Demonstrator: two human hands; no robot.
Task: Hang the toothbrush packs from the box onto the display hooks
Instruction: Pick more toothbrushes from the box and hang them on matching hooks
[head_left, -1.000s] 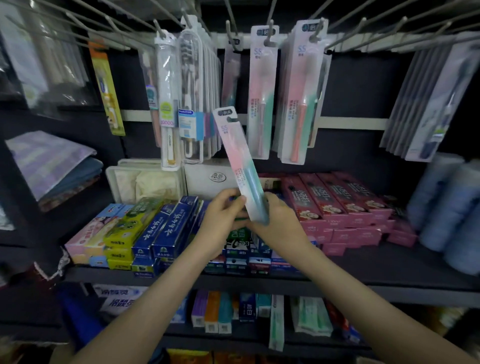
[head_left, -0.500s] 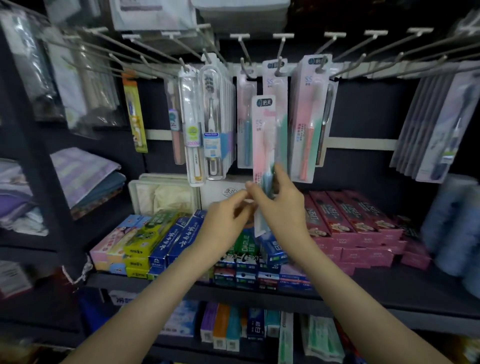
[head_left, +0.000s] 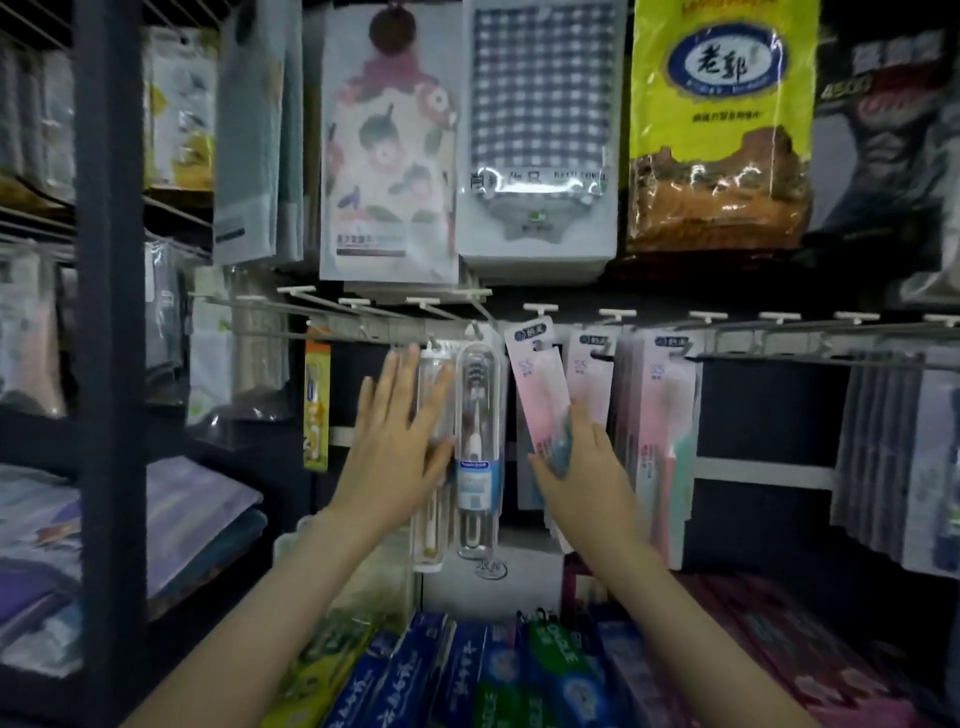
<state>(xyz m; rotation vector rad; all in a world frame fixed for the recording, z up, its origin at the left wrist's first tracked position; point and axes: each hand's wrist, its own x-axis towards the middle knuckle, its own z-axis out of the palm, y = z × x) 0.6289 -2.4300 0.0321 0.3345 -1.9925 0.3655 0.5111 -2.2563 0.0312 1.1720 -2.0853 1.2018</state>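
pink toothbrush pack (head_left: 537, 395): hangs-height just under the hook rail (head_left: 769, 340), near the rail's middle. its long axis runs close to vertical, tipped so the header card leans left and the lower end swings right. the header card points up and meets the rail; whether its hole sits on a hook cannot be told. the printed face is turned toward the onlooker.

right hand (head_left: 576, 467): raised below the rail, back of the hand toward the viewer, forearm rising from the lower right. its fingers are curled round the lower half of the pink toothbrush pack and clamp it.

left hand (head_left: 400, 441): raised below the rail and left of the pink pack, forearm rising from the lower left. the fingers are straight and spread, pointing up, the palm laid flat against a clear-cased toothbrush pack (head_left: 434, 540) that hangs from the rail; nothing is gripped.

a second clear toothbrush case (head_left: 478, 441) hangs upright between the two hands. more pink packs (head_left: 665, 415) hang from the rail to the right of the held one, and a yellow pack (head_left: 316, 405) hangs toward the rail's left end. toothpaste boxes (head_left: 467, 670) lie well below the rail. a checked towel pack (head_left: 540, 130) hangs above it.
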